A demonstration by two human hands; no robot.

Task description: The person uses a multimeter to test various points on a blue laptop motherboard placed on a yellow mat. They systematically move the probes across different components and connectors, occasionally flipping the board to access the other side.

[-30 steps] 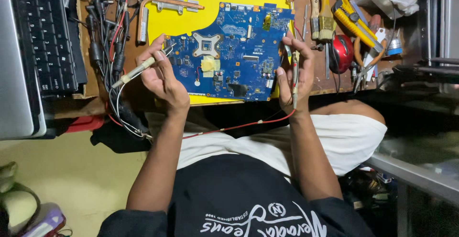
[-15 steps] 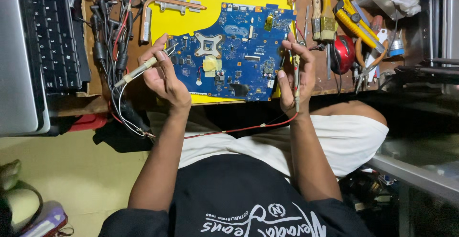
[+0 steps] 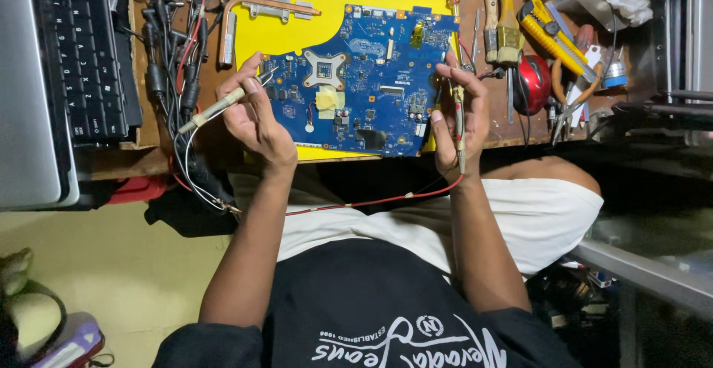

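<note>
- Two bare hands work over a blue circuit board (image 3: 371,78), which lies flat on a yellow mat (image 3: 275,30) at the near edge of a cluttered wooden bench (image 3: 483,126).
- It looks thin, stiff, light and fragile; its bare edges seem the safest place to take hold, away from the small parts.
- At the board's left edge, the left hand (image 3: 252,119) has its fingers curled around a pale probe (image 3: 223,104), whose tip points onto the board.
- At the right edge, the right hand (image 3: 457,119) has its fingers pinched on a red probe (image 3: 459,126), held upright and touching the board's rim.
- Red and white leads trail towards the person's lap.
- A laptop keyboard (image 3: 82,56) sits far left; yellow-handled tools (image 3: 553,37) and a red roll (image 3: 533,84) lie right.
</note>
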